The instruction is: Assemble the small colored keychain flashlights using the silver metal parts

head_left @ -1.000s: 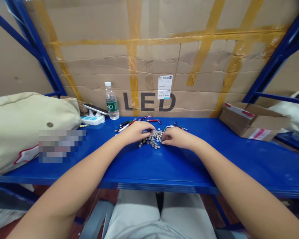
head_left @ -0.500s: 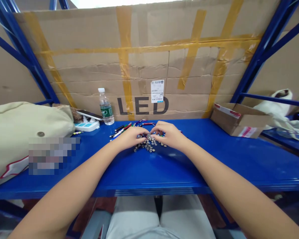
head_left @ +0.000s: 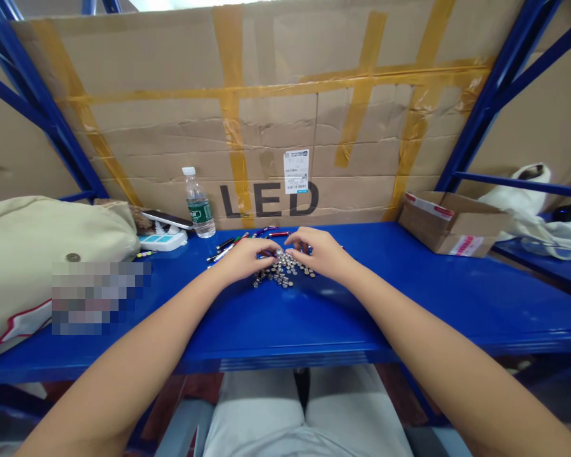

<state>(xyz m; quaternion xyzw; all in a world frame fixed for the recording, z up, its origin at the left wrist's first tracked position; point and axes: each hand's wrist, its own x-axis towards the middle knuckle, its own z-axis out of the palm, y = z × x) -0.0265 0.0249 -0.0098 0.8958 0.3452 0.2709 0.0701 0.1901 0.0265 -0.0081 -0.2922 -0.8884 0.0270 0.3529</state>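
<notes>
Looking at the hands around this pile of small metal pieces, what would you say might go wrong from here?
The small metal pieces lie loose and close to the left hand and right hand, so a brush could scatter them, perhaps among the pen-like items.
The water bottle stands near the power strip; if knocked over, it might hit it.

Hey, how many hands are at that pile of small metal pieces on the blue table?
2: the left hand at the left of the pile, the right hand at its right.
</notes>
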